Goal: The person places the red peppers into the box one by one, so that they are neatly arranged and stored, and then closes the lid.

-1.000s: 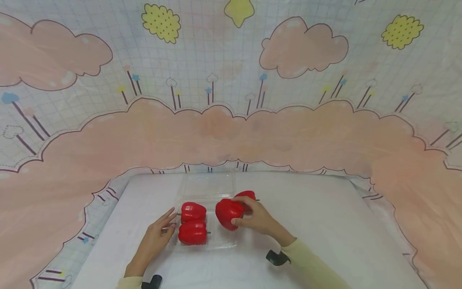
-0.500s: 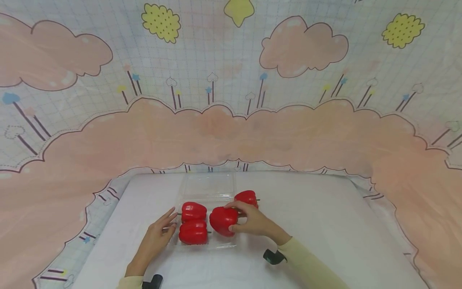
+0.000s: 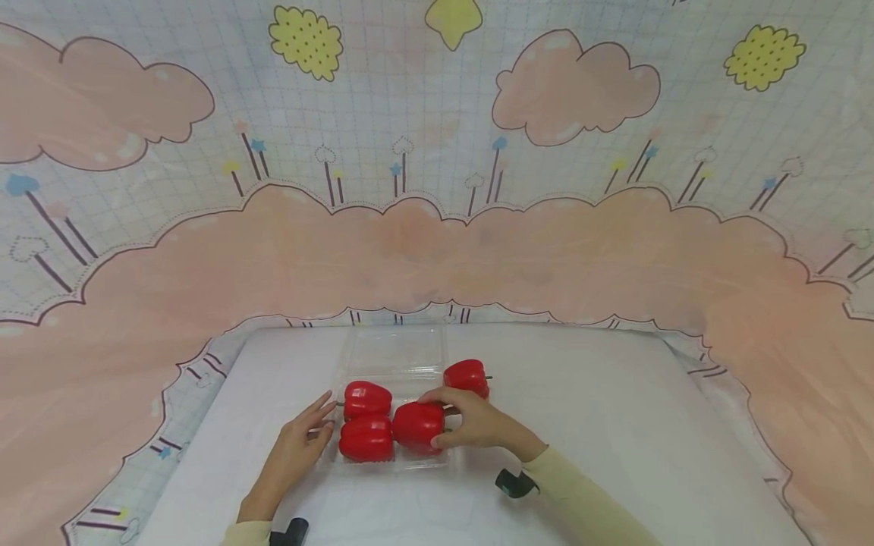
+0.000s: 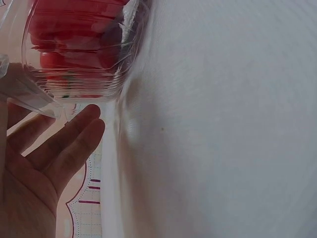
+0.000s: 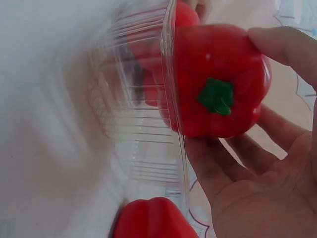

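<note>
My right hand (image 3: pixel 471 421) grips a red bell pepper (image 3: pixel 416 426) between thumb and fingers, at the right half of a clear plastic clamshell box (image 3: pixel 430 461). In the right wrist view the held pepper (image 5: pixel 218 64) shows its green stem and sits partly above the box rim. Two more red peppers lie in the box's left half, a rear pepper (image 3: pixel 367 400) and a front pepper (image 3: pixel 366 440). My left hand (image 3: pixel 297 447) stays at the box's left side, fingers loosely extended; in the left wrist view its fingertips (image 4: pixel 91 111) are by the box wall (image 4: pixel 79 91).
Another red pepper (image 3: pixel 466 377) lies on the white table (image 3: pixel 580 394) outside the box, behind my right hand. The clear lid (image 3: pixel 394 350) lies folded back behind the box. A patterned cloth (image 3: pixel 437 258) hangs beyond the table.
My right hand has brought its pepper leftward, toward me and lower into the box, beside the front pepper. The left hand has hardly moved.
</note>
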`<state>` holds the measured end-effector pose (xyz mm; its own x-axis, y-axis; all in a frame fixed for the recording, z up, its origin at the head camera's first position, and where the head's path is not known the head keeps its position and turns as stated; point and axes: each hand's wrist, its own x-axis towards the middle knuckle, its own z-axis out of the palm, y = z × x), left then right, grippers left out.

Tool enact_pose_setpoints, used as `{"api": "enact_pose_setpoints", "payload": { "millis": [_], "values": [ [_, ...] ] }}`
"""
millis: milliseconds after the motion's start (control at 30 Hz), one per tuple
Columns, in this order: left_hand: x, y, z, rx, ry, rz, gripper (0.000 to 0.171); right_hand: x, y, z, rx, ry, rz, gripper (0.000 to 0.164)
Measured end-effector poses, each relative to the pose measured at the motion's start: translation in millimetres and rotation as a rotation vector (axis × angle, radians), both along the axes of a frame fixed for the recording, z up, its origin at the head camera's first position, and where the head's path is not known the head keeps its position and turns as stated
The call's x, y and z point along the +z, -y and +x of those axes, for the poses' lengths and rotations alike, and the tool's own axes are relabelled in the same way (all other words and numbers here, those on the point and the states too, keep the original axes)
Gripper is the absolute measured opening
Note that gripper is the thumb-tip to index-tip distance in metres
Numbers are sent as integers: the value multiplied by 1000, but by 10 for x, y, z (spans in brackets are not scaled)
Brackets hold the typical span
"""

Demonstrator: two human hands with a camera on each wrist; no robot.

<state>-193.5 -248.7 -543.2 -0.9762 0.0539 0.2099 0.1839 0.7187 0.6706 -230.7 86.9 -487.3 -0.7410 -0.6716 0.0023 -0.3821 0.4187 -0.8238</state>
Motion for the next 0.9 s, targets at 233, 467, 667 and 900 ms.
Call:
{"api": "enact_pose_setpoints", "payload": {
  "millis": [233,467,667,900],
  "values": [
    [-11,-3,4,-8,-24,0,44,-7,-23,-24,36,-8,12,68],
    [-4,-11,11,-14,-32,3,44,-6,-26,-56,63,18,84,68],
    [9,-15,12,-13,-28,0,44,26,15,-56,104,-2,151,72],
    [8,-20,15,-7,-17,1,44,18,69,-52,102,-56,181,57]
  ]
}}
